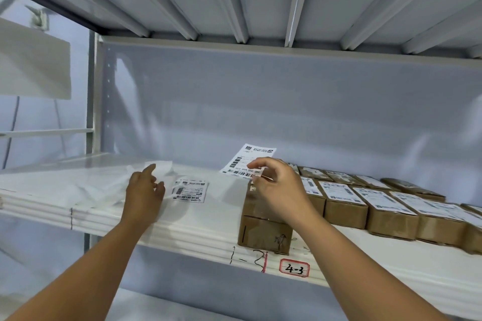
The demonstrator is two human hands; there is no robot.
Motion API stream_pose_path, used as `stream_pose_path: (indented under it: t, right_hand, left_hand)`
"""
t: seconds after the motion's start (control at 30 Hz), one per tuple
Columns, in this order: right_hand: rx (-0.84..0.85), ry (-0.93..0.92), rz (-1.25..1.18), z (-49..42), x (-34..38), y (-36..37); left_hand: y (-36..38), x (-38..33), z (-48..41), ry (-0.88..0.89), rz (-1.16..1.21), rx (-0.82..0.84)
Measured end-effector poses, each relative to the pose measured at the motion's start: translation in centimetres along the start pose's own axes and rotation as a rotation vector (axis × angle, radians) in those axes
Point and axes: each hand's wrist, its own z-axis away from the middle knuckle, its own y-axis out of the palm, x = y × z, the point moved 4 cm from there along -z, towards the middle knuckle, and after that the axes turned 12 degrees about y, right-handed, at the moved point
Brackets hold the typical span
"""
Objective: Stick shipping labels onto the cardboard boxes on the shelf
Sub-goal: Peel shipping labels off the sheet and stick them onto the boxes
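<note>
1. Two bare forearms reach up from the bottom edge toward the shelf (195,229); the right hand (279,190) pinches a shipping label (247,161) by its near edge between thumb and fingertips, printed side up, tilted and raised just above the front box (263,232).
2. That front box stands at the shelf's front lip, leftmost in its row; its brown face shows only pen marks; its top is mostly hidden by the hand, so I cannot tell whether it is bare.
3. To its right the labelled boxes (344,198) sit side by side, each clear top carrying a white label; those at the far right edge are too blurred to judge.
4. The left hand (144,193) hangs with fingers loose and holding nothing, over the crumpled backing sheets (156,168); whether it touches them is unclear.
5. Just right of it lie the loose labels (189,190), flat on the shelf and not yet applied.
6. Judgement: most of the visible row looks done; the step in hand is laying the held label onto the front box; the loose labels suggest more boxes are left, though none shows here.
7. A red-framed 4-3 tag (294,268) marks the shelf edge below the box.
</note>
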Motion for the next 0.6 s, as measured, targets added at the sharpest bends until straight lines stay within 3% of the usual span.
stream_pose_path:
  t: [0.1,0.23,0.33,0.43,0.6]
  right_hand:
    - [0.049,0.009,-0.080,0.4,-0.8,-0.6]
    - [0.032,0.064,-0.148,0.6,-1.6,-1.2]
    - [0.017,0.080,-0.353,0.6,-1.0,-2.1]
    - [0.073,0.141,-0.719,0.5,-0.2,-2.9]
    - [0.292,0.256,-0.879,0.3,0.8,-4.1]
  left_hand:
    - [-0.9,-1.6,1.1,0.008,0.084,-0.140]
    - [-0.5,-7.8,1.6,0.051,0.434,-0.068]
    - [-0.6,-13.5,1.8,0.310,0.317,0.007]
    - [-1.7,-17.9,1.8,0.473,0.235,0.064]
    - [-3.5,-23.1,1.0,0.475,0.291,0.263]
